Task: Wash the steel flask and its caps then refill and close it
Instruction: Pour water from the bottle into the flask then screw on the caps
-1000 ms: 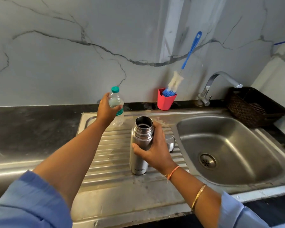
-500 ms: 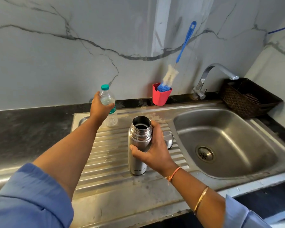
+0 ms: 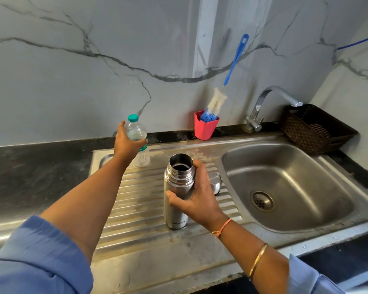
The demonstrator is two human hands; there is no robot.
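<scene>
The steel flask (image 3: 177, 200) stands upright and uncapped on the ribbed steel drainboard (image 3: 136, 200). My right hand (image 3: 197, 198) grips its upper body from the right. Behind that hand a steel cap (image 3: 215, 182) lies on the drainboard, partly hidden. My left hand (image 3: 126, 142) holds a clear plastic water bottle (image 3: 137, 134) with a green cap, near the back of the drainboard. The bottle is upright, its base at or just above the steel.
The sink basin (image 3: 285, 187) lies to the right, with a tap (image 3: 263, 102) behind it. A red cup (image 3: 205, 127) holding a blue bottle brush (image 3: 234, 62) stands against the marble wall. A brown wicker basket (image 3: 314, 128) sits at the far right. Dark counter (image 3: 30, 170) extends left.
The bottle in my left hand looks a little lower, towards the drainboard. My right hand keeps its hold on the flask, which has not moved.
</scene>
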